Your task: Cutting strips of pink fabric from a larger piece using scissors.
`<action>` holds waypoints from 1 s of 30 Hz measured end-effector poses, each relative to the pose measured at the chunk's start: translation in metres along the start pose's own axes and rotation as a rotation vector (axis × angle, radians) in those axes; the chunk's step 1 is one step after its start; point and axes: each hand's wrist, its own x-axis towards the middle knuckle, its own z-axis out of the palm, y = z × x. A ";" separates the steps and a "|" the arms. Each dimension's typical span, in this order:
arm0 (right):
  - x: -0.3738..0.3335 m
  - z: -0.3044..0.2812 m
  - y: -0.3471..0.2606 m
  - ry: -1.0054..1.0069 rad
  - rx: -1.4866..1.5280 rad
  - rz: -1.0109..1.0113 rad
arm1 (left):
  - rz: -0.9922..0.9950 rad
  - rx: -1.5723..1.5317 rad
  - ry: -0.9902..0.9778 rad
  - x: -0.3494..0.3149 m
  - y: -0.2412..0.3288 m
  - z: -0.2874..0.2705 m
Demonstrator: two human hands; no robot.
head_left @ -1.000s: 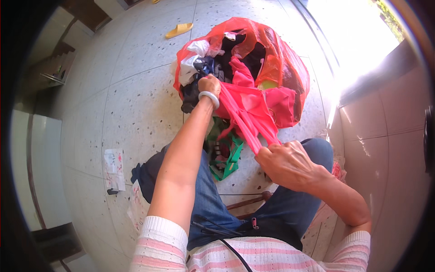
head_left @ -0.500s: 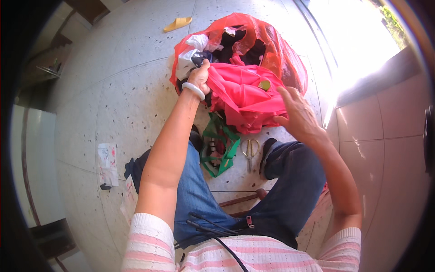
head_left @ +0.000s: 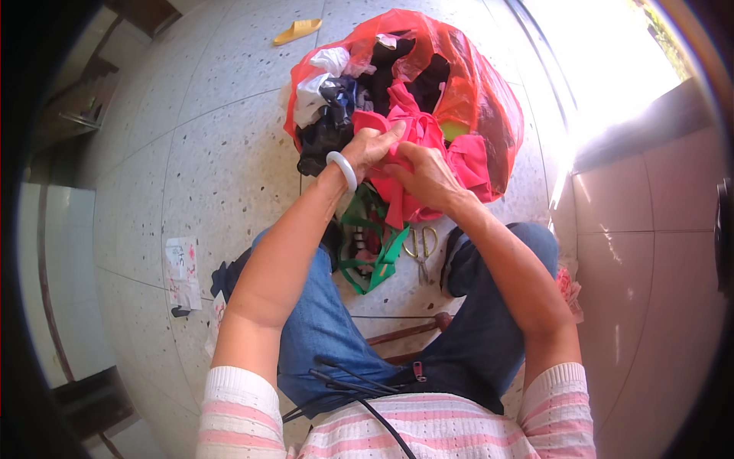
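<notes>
**Pink cloth held by both hands over a red bag**

Pink fabric (head_left: 413, 164) sits in the upper centre of the frame, and both hands meet on it. The left hand (head_left: 372, 148) comes from the lower left, with a white bangle (head_left: 342, 170) on the wrist; its fingers are closed on the upper edge of the cloth. The right hand (head_left: 425, 174) is just beside it, touching it, and its fingers are also curled into the same cloth, so both grips are closed on the fabric. A part of the cloth hangs down below the hands, toward the knees.

Behind the hands, at the top centre, a red plastic bag (head_left: 485, 107) stands open on the speckled stone floor (head_left: 222, 161). Inside it there are black clothes (head_left: 397, 76) and a white piece of cloth (head_left: 325, 69), mixed together.

Below the hands, between the legs in blue jeans (head_left: 321, 329), a green strap (head_left: 378, 264) lies on the floor, and a pair of scissors (head_left: 420, 245) lies just to the right of it. A yellow sandal (head_left: 298, 30) is at the top of the frame, well apart from the bag. A small printed paper (head_left: 182, 268) lies at the left side. Sunlight falls strongly at the upper right.
</notes>
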 end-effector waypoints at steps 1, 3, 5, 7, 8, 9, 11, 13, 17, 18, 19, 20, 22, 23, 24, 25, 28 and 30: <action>0.000 0.013 -0.003 0.017 0.108 -0.062 | 0.028 -0.106 -0.136 0.004 -0.009 0.003; -0.002 0.021 -0.008 -0.028 -0.013 -0.023 | 0.083 -0.142 -0.010 0.022 -0.020 0.004; -0.004 0.024 -0.010 -0.088 -0.085 0.047 | -0.045 -0.173 0.296 0.028 -0.018 0.015; -0.003 0.030 -0.011 0.059 -0.057 0.025 | 0.028 -0.213 0.246 0.040 -0.023 0.011; -0.003 0.029 -0.013 0.078 -0.064 0.035 | 0.094 -0.262 0.210 0.049 -0.027 0.007; -0.006 0.027 -0.018 0.025 -0.124 0.059 | -0.026 -0.388 0.203 0.058 -0.029 0.006; -0.023 0.025 -0.054 -0.106 -0.135 0.032 | 0.063 -0.583 0.285 0.084 -0.051 -0.017; -0.060 0.040 -0.087 -0.077 -0.272 -0.113 | 0.093 -0.673 0.255 0.108 -0.061 -0.059; -0.074 0.016 -0.108 0.023 -0.134 -0.186 | 0.033 -0.815 0.216 0.124 -0.072 -0.082; -0.085 0.003 -0.095 -0.005 -0.163 -0.198 | -0.029 -0.876 0.208 0.114 -0.051 -0.024; -0.094 0.000 -0.105 -0.044 -0.143 -0.283 | -0.031 -0.873 0.215 0.105 -0.049 -0.024; -0.095 -0.002 -0.110 -0.042 -0.137 -0.296 | -0.008 -0.778 0.277 0.100 -0.043 -0.032; -0.101 -0.010 -0.108 -0.109 -0.112 -0.325 | 0.064 -0.620 0.392 0.090 -0.037 -0.034; -0.103 -0.017 -0.106 -0.137 -0.080 -0.316 | 0.101 -0.578 0.388 0.084 -0.033 -0.030; -0.105 -0.024 -0.097 -0.139 -0.083 -0.319 | 0.140 -0.533 0.374 0.074 -0.022 -0.022; -0.106 -0.029 -0.084 -0.141 -0.078 -0.301 | 0.121 -0.545 0.326 0.063 -0.011 -0.014; -0.097 -0.044 -0.052 -0.215 -0.195 -0.081 | 0.055 -0.737 0.125 0.036 0.001 -0.017; -0.081 -0.051 -0.042 -0.186 -0.202 0.184 | 0.016 -0.792 0.020 0.026 0.005 -0.020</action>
